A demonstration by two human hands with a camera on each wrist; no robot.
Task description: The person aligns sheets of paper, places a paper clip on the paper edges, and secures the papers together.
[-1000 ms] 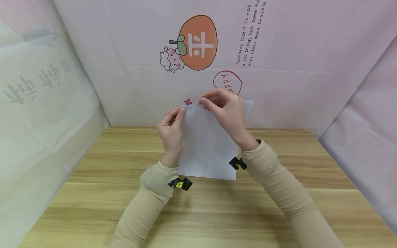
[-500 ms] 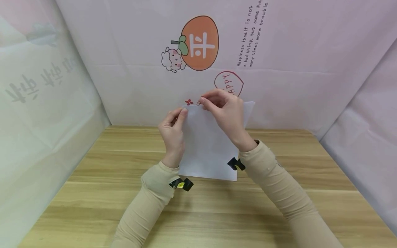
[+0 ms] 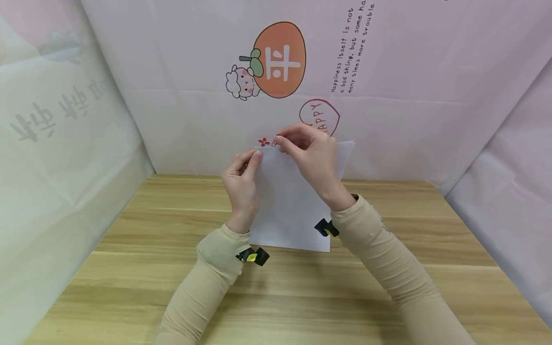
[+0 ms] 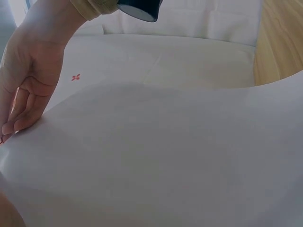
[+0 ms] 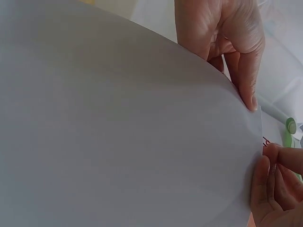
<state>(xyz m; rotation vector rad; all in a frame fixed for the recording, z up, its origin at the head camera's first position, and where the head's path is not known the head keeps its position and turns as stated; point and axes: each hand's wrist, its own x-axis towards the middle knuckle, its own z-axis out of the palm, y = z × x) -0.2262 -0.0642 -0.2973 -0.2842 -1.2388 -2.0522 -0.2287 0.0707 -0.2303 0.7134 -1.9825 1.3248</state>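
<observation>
White paper sheets (image 3: pixel 289 201) stand upright over the table, their top edges slightly offset at the right corner. My left hand (image 3: pixel 242 184) pinches the top left corner between thumb and fingers. With thumb and index finger, my right hand (image 3: pixel 314 160) pinches a small red paper clip (image 3: pixel 274 142) at the top edge, a short way right of the left hand. In the right wrist view the looped end of the paper clip (image 5: pixel 266 141) pokes out past the fingertips, right beside the paper's edge. The rest of it is hidden by the fingers.
A wooden table (image 3: pixel 276 297) lies under the hands. Behind it hangs a white printed cloth (image 3: pixel 194 129) with an orange fruit drawing, and similar cloth covers both sides. Black wrist cameras (image 3: pixel 260 256) sit on both sleeves.
My right hand has slid a little left along the paper's top edge with the paper clip, closer to the left hand. The left hand keeps its grip on the corner.
</observation>
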